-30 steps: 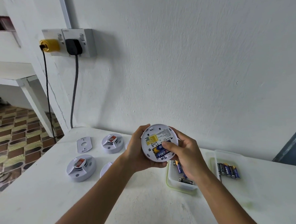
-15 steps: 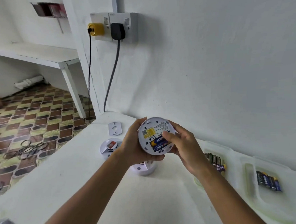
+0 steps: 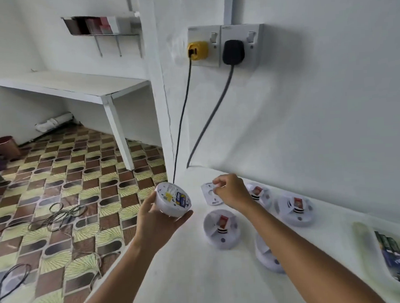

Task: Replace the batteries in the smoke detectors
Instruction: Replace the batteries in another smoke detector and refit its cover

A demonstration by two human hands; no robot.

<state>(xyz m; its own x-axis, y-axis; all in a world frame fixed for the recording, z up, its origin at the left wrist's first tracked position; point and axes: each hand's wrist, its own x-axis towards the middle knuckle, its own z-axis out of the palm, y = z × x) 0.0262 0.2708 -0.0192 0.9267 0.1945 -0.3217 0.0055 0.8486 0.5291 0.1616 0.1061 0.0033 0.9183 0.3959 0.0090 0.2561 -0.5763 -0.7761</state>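
The left hand [image 3: 157, 219] grips a white smoke detector [image 3: 173, 202] by its rim, back side up, with blue batteries [image 3: 182, 198] and a yellow label showing. At three o'clock from it, the right hand [image 3: 231, 191] hovers over a white mounting plate [image 3: 211, 195] lying flat on the white table [image 3: 189, 279], fingers curled; whether they touch or pinch the plate I cannot tell. More detectors [image 3: 221, 229] sit at five o'clock of that hand. A container of batteries [image 3: 394, 254] lies far right.

We see four smoke detectors [image 3: 221, 229] on the table [image 3: 201, 278], a mounting plate [image 3: 211, 194] behind them, the battery tray [image 3: 360, 229] far right, wall sockets [image 3: 226, 45] above.
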